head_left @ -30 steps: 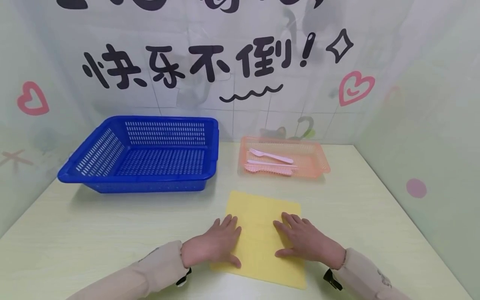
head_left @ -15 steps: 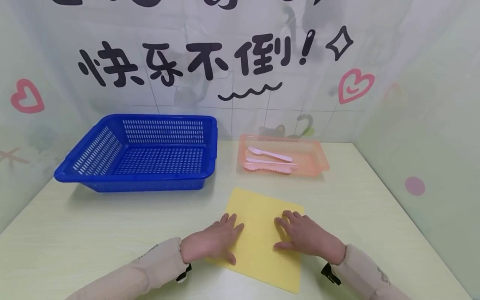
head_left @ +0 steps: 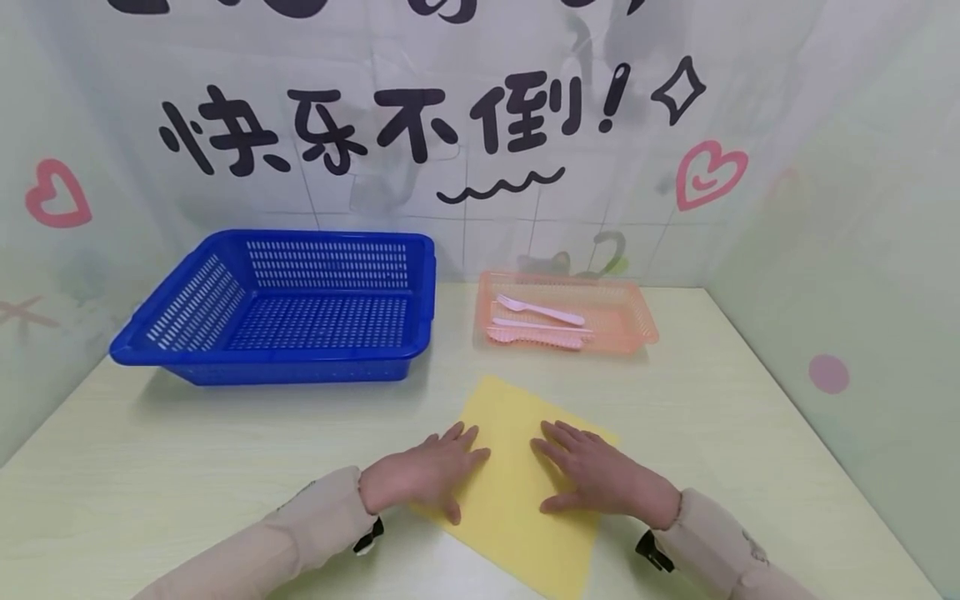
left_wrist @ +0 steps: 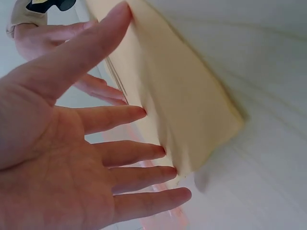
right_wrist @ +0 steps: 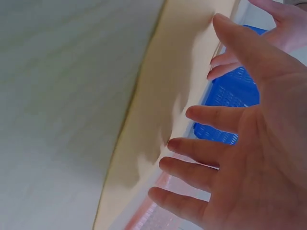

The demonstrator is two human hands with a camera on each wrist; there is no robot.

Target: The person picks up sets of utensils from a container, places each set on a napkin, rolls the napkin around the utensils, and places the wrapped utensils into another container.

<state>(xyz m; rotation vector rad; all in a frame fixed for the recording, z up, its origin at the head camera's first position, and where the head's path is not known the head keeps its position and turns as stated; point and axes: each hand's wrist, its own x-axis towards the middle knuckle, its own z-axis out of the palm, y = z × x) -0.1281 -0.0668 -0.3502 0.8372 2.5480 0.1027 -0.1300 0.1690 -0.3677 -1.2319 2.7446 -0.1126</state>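
A flat yellow cloth lies turned at an angle on the table, its near corner reaching the bottom of the head view. My left hand rests on its left side with fingers spread. On the right side lies my right hand, fingers spread as well, thumb pointing inward. In the left wrist view the left fingertips touch the cloth's surface. The right wrist view has the right fingertips at the cloth, with its long edge beyond them. Neither hand grips anything.
A blue perforated basket stands at the back left. Behind the cloth sits a shallow orange basket with a pink fork and other pink utensils in it. Walls with printed lettering and hearts enclose the table at the back and sides.
The cloth has turned clockwise under both hands, its near right corner swinging toward me and left. My right hand has shifted slightly left. The baskets have stayed in place.
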